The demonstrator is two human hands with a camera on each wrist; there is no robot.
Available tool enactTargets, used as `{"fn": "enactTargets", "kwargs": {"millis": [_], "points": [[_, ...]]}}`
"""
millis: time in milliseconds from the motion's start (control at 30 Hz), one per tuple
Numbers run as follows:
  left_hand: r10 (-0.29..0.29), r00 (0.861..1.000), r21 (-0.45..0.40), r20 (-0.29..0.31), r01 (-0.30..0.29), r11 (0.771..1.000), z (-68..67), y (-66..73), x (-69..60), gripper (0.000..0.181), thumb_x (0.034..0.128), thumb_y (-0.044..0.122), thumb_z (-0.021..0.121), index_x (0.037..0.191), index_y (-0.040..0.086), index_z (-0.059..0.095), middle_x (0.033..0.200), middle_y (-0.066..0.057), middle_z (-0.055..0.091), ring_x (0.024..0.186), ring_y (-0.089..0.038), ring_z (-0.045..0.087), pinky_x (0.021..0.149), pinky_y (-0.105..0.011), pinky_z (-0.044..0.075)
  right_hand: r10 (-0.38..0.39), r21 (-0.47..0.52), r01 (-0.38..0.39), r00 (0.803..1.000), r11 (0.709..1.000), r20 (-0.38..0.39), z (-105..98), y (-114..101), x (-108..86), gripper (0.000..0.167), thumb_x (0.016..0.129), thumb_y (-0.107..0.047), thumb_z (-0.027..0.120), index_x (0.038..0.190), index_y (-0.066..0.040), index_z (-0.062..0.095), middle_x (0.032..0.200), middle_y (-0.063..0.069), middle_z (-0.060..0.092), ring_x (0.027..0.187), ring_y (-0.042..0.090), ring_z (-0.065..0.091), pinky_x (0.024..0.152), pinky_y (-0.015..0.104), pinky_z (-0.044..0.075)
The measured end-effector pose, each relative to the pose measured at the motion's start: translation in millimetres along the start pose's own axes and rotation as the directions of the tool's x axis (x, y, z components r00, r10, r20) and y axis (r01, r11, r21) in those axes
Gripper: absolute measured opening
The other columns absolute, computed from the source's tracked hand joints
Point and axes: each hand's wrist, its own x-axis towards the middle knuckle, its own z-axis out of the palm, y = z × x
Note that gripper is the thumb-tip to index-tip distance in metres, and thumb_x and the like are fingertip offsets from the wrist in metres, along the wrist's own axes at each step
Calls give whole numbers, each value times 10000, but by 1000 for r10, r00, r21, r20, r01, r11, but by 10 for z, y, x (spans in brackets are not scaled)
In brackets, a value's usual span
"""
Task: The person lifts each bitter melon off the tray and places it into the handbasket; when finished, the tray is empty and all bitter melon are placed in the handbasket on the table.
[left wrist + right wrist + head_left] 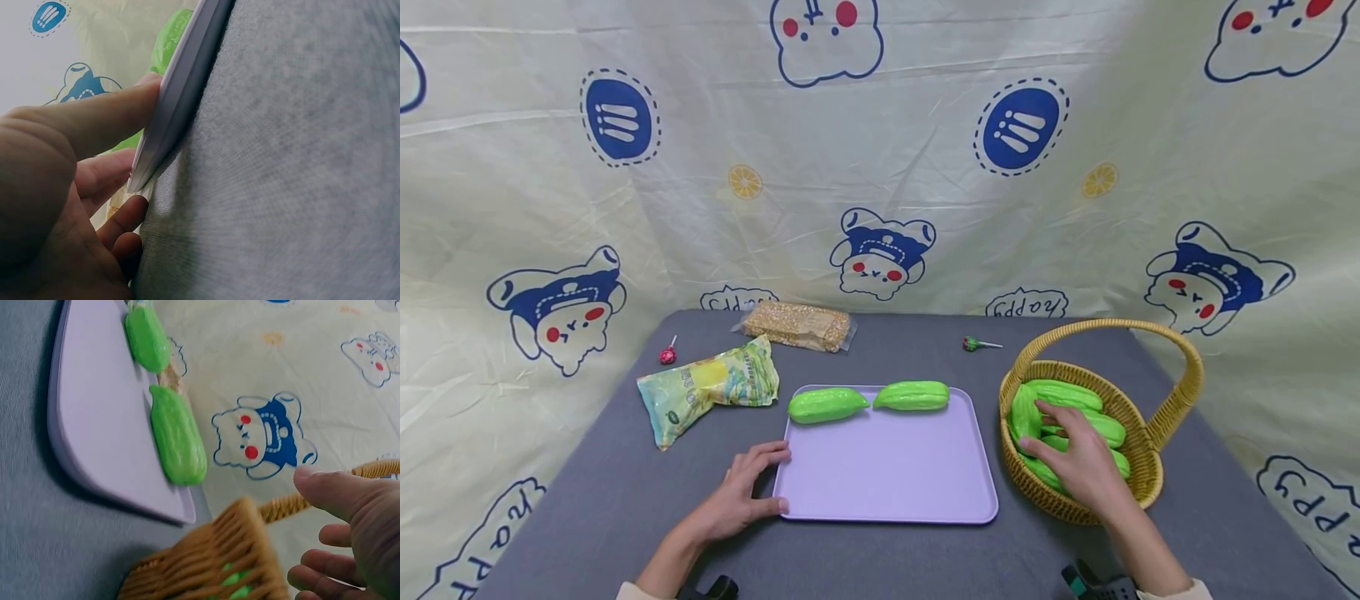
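Note:
A lilac tray [887, 475] lies on the table with two green gourds, one [827, 405] at its back left and one [912, 396] beside it. My left hand [737, 492] touches the tray's left edge with thumb and fingertips; the left wrist view shows the thumb [119, 115] against the rim [181, 81]. Over the wicker basket [1138, 467] at the right is my right hand [1078, 458], fingers spread around the upright gourd [1024, 412] among several others. In the right wrist view this hand [356, 531] appears with nothing gripped, above the basket wall [206, 556].
Left of the tray lies a yellow-green packet [715, 383], with a red lollipop [667, 354] behind it. A clear bag of grains [797, 325] and a green lollipop [972, 343] are near the back edge. The basket's handle [1112, 325] arches upward; a printed cloth [880, 183] hangs behind.

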Motion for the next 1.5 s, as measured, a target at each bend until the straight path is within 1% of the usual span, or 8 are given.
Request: {"fn": "enactTargets", "kwargs": {"millis": [133,333,433,567,733,933,1233,1500], "points": [[7,1000,9,2,-7,1000,-3,6,0,617,797,314,734,1343,159,492,1502,-3,324,1288,-259,259,1038,-581,204,-67,0,67,996,998,-53,-1,-126,-24,607,821,-313,724,1322,-48,508,1172,177,575,1020,349,590,811,504,473],[6,1000,6,4,-6,1000,0,7,4,619,799,323,732,1346,161,491,1504,0,322,1290,-261,258,1039,-583,208,-155,-5,155,982,988,-111,61,-319,-37,553,784,-248,764,1264,-62,563,1114,121,620,993,256,589,793,402,475],[8,1000,9,3,-8,1000,2,7,6,621,798,325,732,1347,166,490,1504,3,322,1289,-258,261,1038,-577,211,-194,3,195,973,981,-123,115,-403,-33,538,773,-220,773,1249,-64,575,1120,106,622,1008,244,585,814,415,468],[11,1000,13,3,-11,1000,2,9,3,623,798,326,732,1349,166,488,1504,2,322,1285,-252,261,1035,-568,214,-224,24,228,967,973,-117,200,-502,-17,541,758,-189,784,1244,-66,579,1164,105,612,1042,259,594,831,473,467],[7,1000,13,3,-7,1000,4,4,-2,617,803,330,728,1348,168,486,1504,3,320,1283,-254,260,1030,-573,218,-236,53,241,967,969,-96,320,-591,30,557,746,-171,790,1246,-50,575,1199,125,597,1086,280,573,863,487,465],[8,1000,14,2,-8,1000,7,-2,-2,616,804,331,727,1347,168,486,1503,6,321,1283,-252,259,1030,-572,219,-254,67,260,964,963,-85,460,-653,124,571,750,-205,790,1258,-61,573,1191,123,599,1086,280,570,867,481,457],[8,1000,9,2,-8,1000,2,3,-8,614,805,326,726,1347,167,486,1501,-2,323,1288,-260,254,1038,-585,209,-219,111,223,975,969,-48,681,-684,297,566,774,-246,770,1271,-63,571,1221,152,576,1128,308,532,888,496,448],[24,1000,20,0,-24,1000,0,2,-6,615,808,323,722,1349,155,484,1502,-17,324,1284,-264,258,1033,-578,213,-172,134,174,985,976,-24,857,-660,476,578,781,-253,763,1278,-43,558,1264,182,547,1198,363,474,963,526,397]]}}
